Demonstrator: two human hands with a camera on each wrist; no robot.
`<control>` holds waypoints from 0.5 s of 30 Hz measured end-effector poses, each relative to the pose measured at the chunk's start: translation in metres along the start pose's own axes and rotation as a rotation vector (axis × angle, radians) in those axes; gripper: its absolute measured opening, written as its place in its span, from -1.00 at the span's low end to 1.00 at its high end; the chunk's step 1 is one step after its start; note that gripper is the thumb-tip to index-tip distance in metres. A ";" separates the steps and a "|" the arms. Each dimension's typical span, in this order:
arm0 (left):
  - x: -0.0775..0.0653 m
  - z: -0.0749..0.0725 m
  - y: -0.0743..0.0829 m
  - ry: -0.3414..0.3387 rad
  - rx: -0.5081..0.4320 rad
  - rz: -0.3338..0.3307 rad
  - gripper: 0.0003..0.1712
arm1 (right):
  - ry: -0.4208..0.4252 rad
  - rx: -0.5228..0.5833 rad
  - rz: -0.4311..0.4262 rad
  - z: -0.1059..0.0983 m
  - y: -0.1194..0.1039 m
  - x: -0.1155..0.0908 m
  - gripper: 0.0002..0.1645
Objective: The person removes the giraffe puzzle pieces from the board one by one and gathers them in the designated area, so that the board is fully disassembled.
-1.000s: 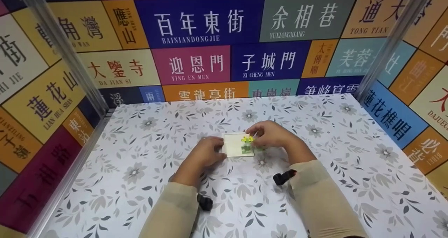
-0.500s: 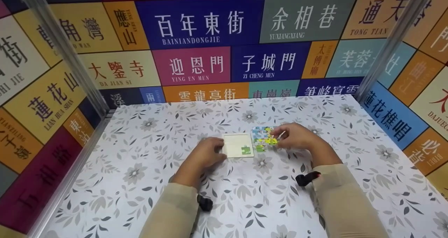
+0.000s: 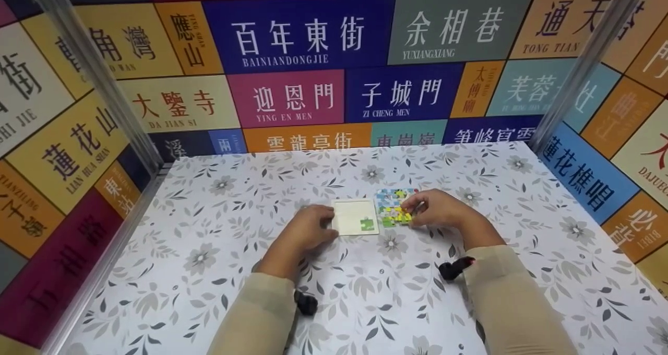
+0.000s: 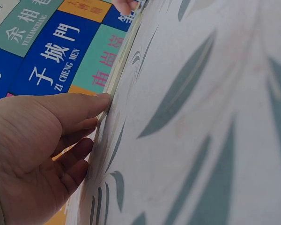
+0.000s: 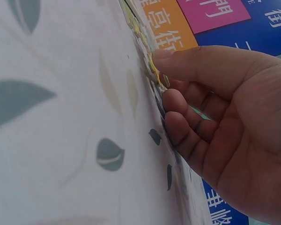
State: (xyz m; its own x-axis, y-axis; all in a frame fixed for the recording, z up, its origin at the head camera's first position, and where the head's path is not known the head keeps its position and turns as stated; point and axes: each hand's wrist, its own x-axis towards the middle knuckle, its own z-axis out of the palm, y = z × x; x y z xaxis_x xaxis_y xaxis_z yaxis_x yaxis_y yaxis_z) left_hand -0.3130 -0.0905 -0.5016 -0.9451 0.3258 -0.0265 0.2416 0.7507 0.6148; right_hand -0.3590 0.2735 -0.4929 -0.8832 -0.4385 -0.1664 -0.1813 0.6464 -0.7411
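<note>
A square cream puzzle tray point(image 3: 348, 216) lies on the table with one green puzzle piece point(image 3: 367, 224) in its near right corner. My left hand point(image 3: 313, 226) grips the tray's left side, and in the left wrist view the thumb point(image 4: 100, 101) presses the tray's thin edge. Just right of the tray lies a square patch of blue, yellow and green puzzle pieces point(image 3: 387, 198). My right hand point(image 3: 438, 210) is at the right side of this patch. In the right wrist view, its thumb and fingers pinch a yellow puzzle piece point(image 5: 158, 75), tilted up at the patch's edge.
A white tabletop point(image 3: 209, 292) printed with grey flowers and leaves lies under everything. Panels with large characters point(image 3: 308, 31) stand behind and along both sides. Clear upright posts point(image 3: 584, 57) mark the back corners. Small black cameras point(image 3: 456, 268) sit at both wrists.
My right hand has moved right from the tray with the yellow piece, uncovering the patch, then slightly nearer to me. The green piece stays in the tray. My left hand keeps its place.
</note>
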 end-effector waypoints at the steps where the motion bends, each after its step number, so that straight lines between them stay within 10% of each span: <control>1: 0.000 0.000 0.000 0.000 -0.001 0.002 -0.42 | 0.003 -0.001 0.003 0.000 0.000 0.000 -0.44; 15: 0.001 0.001 -0.003 0.006 -0.009 0.049 -0.46 | 0.012 -0.082 0.031 0.003 -0.002 -0.001 -0.46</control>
State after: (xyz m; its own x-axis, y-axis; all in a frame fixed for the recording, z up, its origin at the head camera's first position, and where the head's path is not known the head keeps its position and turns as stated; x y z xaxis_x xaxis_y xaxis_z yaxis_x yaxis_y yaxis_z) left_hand -0.3143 -0.0920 -0.5046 -0.9336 0.3582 0.0083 0.2853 0.7292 0.6220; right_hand -0.3561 0.2706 -0.4935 -0.8939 -0.4105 -0.1803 -0.1883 0.7087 -0.6800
